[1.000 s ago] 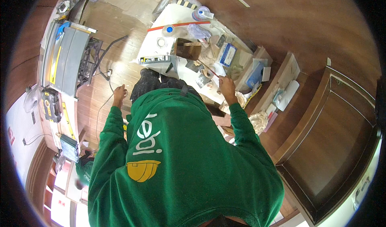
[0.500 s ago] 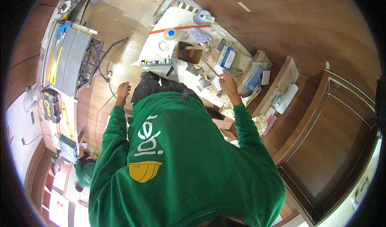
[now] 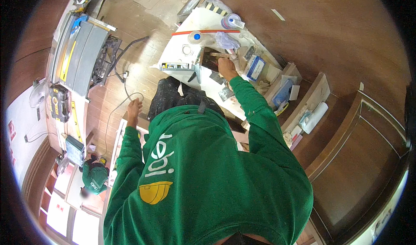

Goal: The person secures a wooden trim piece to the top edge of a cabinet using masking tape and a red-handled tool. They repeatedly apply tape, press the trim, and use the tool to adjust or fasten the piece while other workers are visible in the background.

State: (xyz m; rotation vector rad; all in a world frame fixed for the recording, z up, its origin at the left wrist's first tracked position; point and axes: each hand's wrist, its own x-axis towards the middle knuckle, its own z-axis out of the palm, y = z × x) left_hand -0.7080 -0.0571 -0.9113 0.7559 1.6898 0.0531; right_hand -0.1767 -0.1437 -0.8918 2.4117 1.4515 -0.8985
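Note:
My right hand (image 3: pixel 226 68) is closed at the right side of a small open brown box (image 3: pixel 205 63) on the white worktop (image 3: pixel 173 50). It grips a thin stick-like tool, mostly hidden by the fingers, so its exact kind cannot be made out. A pale strip (image 3: pixel 220 55) lies across the box just beyond my knuckles; I cannot tell whether it is held. My left hand (image 3: pixel 134 108) hangs empty beside my left leg, fingers apart. Next to the box, a grey case (image 3: pixel 177 66) with a yellow-marked tool in it sits at the worktop's near edge.
A clear bottle with a blue cap (image 3: pixel 196 37), a red strip (image 3: pixel 203 32), a blue-and-white box (image 3: pixel 255 67) and plastic bags (image 3: pixel 227 40) crowd the worktop. A cable (image 3: pixel 117 110) runs over the floor. Another person (image 3: pixel 94 175) is at the lower left.
My right hand has moved left and away from me, bringing the stick-like tool to the brown box. My left hand stays low with its fingers apart. The whole view has shifted slightly.

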